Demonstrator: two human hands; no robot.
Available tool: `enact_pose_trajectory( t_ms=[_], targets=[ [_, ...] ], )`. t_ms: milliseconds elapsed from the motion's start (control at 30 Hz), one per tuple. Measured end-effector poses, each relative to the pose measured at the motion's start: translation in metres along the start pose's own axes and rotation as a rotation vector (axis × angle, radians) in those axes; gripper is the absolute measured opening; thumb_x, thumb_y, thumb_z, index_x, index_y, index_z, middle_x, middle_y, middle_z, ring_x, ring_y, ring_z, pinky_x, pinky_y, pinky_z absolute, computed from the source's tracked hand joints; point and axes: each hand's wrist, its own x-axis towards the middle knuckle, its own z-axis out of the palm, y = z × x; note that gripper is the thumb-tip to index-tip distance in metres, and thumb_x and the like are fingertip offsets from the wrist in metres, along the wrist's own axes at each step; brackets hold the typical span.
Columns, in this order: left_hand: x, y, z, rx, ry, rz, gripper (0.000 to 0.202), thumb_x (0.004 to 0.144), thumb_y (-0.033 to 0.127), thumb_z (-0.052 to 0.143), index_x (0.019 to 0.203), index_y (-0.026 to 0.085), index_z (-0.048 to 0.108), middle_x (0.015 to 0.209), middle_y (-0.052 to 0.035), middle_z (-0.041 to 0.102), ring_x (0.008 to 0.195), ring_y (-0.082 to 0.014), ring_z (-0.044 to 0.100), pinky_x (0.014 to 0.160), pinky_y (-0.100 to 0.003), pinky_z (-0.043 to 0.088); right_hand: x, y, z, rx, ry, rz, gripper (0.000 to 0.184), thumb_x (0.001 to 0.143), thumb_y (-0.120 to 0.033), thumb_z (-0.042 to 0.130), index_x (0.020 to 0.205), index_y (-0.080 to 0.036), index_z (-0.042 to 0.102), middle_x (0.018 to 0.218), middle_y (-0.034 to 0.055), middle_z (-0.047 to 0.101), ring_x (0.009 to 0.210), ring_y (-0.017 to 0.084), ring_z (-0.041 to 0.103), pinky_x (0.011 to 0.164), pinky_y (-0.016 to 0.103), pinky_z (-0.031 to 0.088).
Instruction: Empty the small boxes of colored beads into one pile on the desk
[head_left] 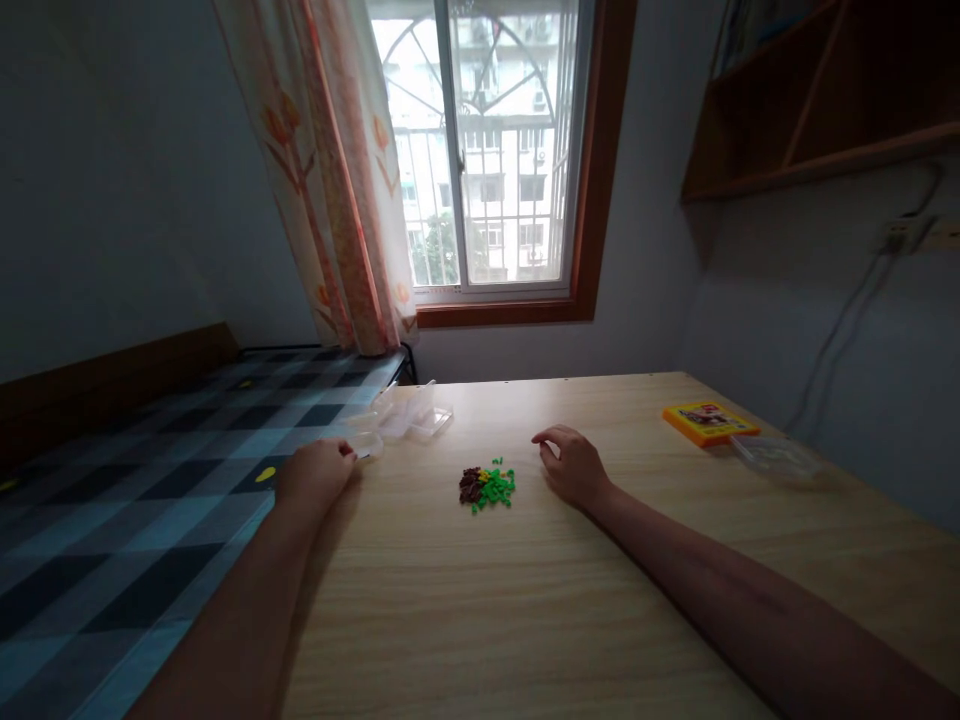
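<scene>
A small heap of tiny green, brown and yellow pieces (pixel 487 486) lies in the middle of the wooden table (pixel 525 620). My right hand (pixel 571 465) rests on the table just right of the heap, fingers curled loosely, holding nothing that I can see. My left hand (pixel 316 474) sits at the table's left edge with its fingers closed at the rim of a clear plastic container (pixel 366 440). More clear plastic boxes (pixel 411 412) stand just beyond it.
A yellow box (pixel 709 421) and a clear lid or tray (pixel 776 457) lie at the table's right side near the wall. A bed with a checked cover (pixel 150 500) adjoins the table on the left. Window, curtain and wall shelf are behind.
</scene>
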Motion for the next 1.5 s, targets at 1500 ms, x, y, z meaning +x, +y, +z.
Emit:
enact_pose_trajectory(
  t_ms=[1500],
  targets=[
    [-0.115,0.151,0.012,-0.126,0.14,0.972,0.035,0.101,0.042,0.039,0.109,0.02,0.065,0.097,-0.0076,0.075,0.085,-0.0233,0.071,0.07,-0.032,0.053,-0.119,0.102,-0.196,-0.272,-0.26,0.327,0.043,0.077,-0.044,0.066,0.112,-0.02,0.06,0.121,0.0155,0.062,0.111,0.031,0.062,0.094,0.042,0.05]
  ],
)
